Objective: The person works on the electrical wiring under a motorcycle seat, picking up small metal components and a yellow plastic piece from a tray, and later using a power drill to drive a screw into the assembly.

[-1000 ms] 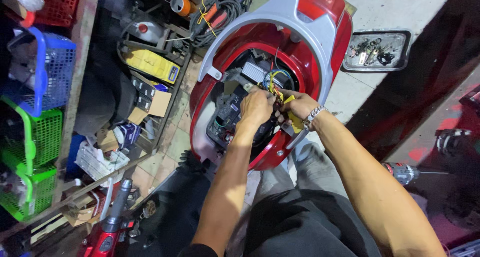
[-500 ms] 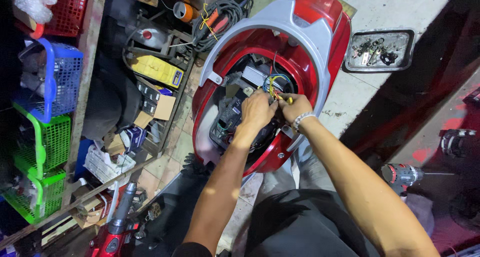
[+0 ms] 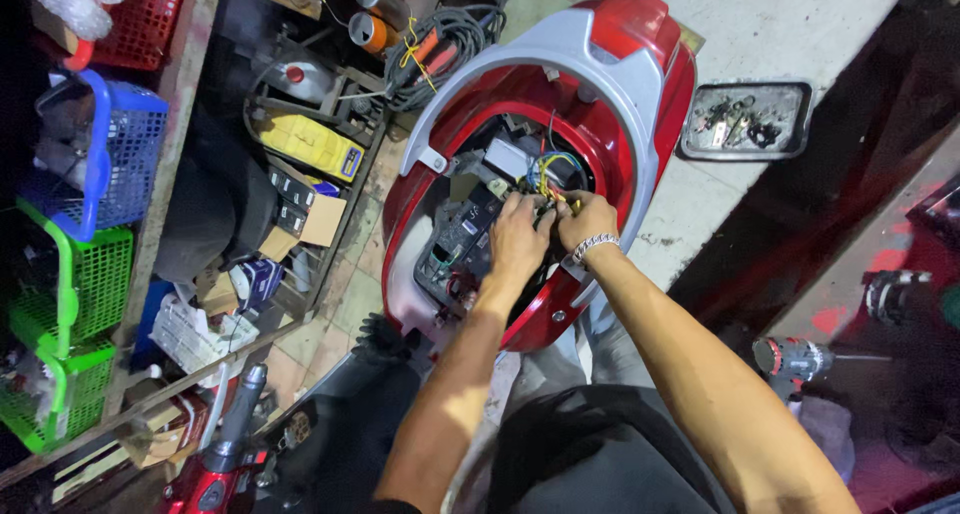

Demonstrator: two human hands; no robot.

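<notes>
Workshop floor beside cluttered shelves: both hands, left [image 3: 517, 236] and right [image 3: 588, 224], pinched narrow on wire bundle [image 3: 548, 177] inside red scooter front cover [image 3: 600, 94]; hard tug risks pulling wire from connector, tray of screws [image 3: 745, 121] nearby

Wire bundle [image 3: 548, 179] crowding shell opening [image 3: 600, 144]

A pale tiled floor [image 3: 760, 34] runs along the top right, dusty and brightly lit. On it lies a shallow rectangular metal tray [image 3: 745, 154] of small parts. On the left a wooden shelf rack [image 3: 185, 94] carries a red plastic basket [image 3: 145, 14], a blue one [image 3: 125, 154] and green ones [image 3: 75, 284]. The right edge sinks into dark shadow.
</notes>
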